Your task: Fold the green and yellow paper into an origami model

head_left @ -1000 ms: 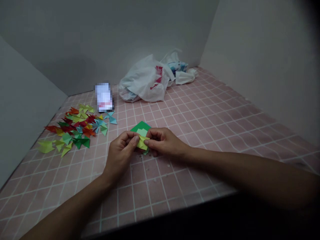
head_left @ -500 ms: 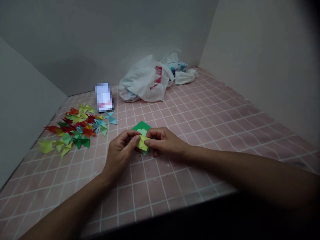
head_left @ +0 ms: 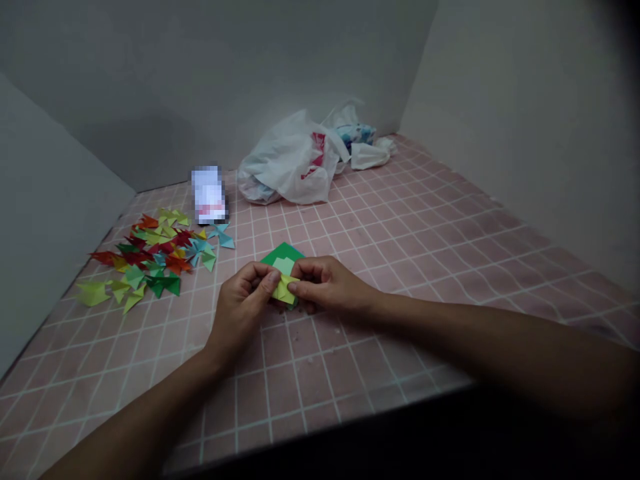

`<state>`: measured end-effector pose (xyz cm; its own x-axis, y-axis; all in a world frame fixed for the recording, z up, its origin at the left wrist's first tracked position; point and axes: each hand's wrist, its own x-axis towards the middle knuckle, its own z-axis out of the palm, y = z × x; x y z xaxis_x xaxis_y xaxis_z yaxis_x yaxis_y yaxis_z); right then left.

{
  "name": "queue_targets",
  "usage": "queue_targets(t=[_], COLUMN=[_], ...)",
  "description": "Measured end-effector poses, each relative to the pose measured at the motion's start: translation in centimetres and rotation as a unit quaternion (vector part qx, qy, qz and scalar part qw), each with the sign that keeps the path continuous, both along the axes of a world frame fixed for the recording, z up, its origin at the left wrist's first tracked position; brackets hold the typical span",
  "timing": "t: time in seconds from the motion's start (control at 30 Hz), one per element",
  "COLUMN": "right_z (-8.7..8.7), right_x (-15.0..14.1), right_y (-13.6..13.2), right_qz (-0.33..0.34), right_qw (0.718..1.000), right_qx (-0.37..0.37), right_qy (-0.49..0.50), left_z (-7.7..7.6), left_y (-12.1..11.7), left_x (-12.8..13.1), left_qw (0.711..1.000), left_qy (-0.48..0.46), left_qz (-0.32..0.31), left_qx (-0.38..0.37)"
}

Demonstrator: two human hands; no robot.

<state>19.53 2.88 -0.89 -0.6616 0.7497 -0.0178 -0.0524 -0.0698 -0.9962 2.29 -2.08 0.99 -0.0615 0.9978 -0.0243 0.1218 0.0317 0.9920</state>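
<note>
Between my two hands is a small yellow piece of folded paper with creased flaps. My left hand pinches its left side between thumb and fingers. On the right side, the thumb and curled fingers of my right hand grip it too. Beneath and just behind it lie light green paper squares on top of a larger dark green paper sheet, partly covered by my fingers.
Several folded paper pieces in red, orange, yellow, green and blue lie at the left. A lit phone stands behind them. A white plastic bag and a blue-patterned packet rest at the back. The tablecloth is pink checked.
The yellow folded paper has tilted and dropped slightly in my fingers, leaving more of the green sheets visible behind it. Both hands keep their hold in nearly the same place.
</note>
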Motion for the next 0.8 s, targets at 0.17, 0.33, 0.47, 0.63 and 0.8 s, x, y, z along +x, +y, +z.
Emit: queue_targets(t=[0.17, 0.33, 0.47, 0.63, 0.8], right_z=[0.13, 0.34, 0.34, 0.17, 0.12], right_x=[-0.1, -0.14, -0.08, -0.01, -0.01], right_y=[-0.17, -0.19, -0.17, -0.06, 0.08], right_qz=[-0.033, -0.052, -0.033, 0.022, 0.036], right_qw=[0.999, 0.996, 0.998, 0.998, 0.996], right_qx=[0.036, 0.059, 0.04, -0.047, -0.068], right_qy=[-0.02, -0.038, -0.025, 0.024, 0.033], left_z=[-0.06, -0.05, -0.01, 0.29, 0.23], left_y=[0.05, -0.01, -0.1, -0.08, -0.08], left_x=[0.05, 0.14, 0.16, 0.03, -0.03], left_qw=[0.999, 1.0, 1.0, 1.0, 1.0], left_qy=[-0.014, -0.004, 0.006, 0.027, 0.007], left_qz=[-0.005, -0.005, 0.003, -0.004, -0.007], left_qx=[-0.03, -0.015, -0.008, 0.002, -0.004])
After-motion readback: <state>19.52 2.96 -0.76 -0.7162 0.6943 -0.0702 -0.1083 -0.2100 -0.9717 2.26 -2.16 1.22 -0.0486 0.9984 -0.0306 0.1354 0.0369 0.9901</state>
